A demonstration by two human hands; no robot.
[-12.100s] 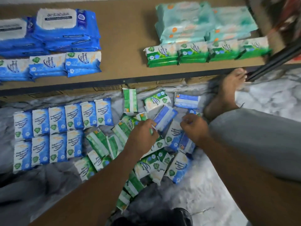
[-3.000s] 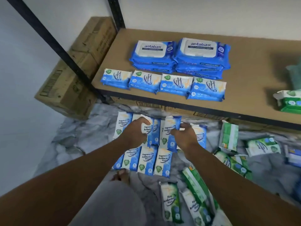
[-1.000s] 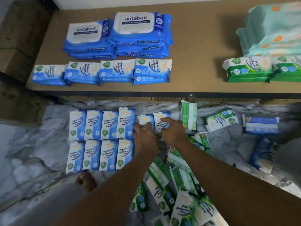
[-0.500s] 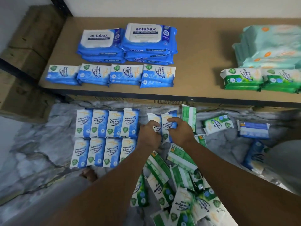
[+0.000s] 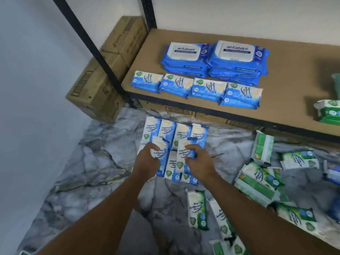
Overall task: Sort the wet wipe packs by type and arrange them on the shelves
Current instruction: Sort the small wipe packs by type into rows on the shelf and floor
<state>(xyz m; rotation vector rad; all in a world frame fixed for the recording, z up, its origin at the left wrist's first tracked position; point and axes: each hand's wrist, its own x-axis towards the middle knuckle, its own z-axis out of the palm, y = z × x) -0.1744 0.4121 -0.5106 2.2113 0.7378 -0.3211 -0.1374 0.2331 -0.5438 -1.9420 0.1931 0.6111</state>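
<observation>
Left hand: the left hand is closed around a small blue pack, gripped at its lower half, so that the upper end of the pack stands out above the fingers.
Right hand: the right hand is closed on a second blue pack, held between thumb and fingers at the pack's right edge.
Held packs: both are held upright, side by side and close together, directly over the blue rows on the floor.
Blue rows on floor: a block of small blue packs is laid flat on the marbled floor, just in front of the shelf edge; its far row is seen beyond the hands, its near row is partly covered by them.
Green packs: loose green packs are scattered on the floor to the right of the right forearm and near it, well apart from the blue block.
Shelf: on the brown shelf board a row of four small blue packs is set along the front, with two stacks of large blue Antabax packs just behind.
Shelf, right end: a green pack is seen at the edge of the view.
Left side: cardboard boxes are stacked against the wall behind the black shelf post.
</observation>
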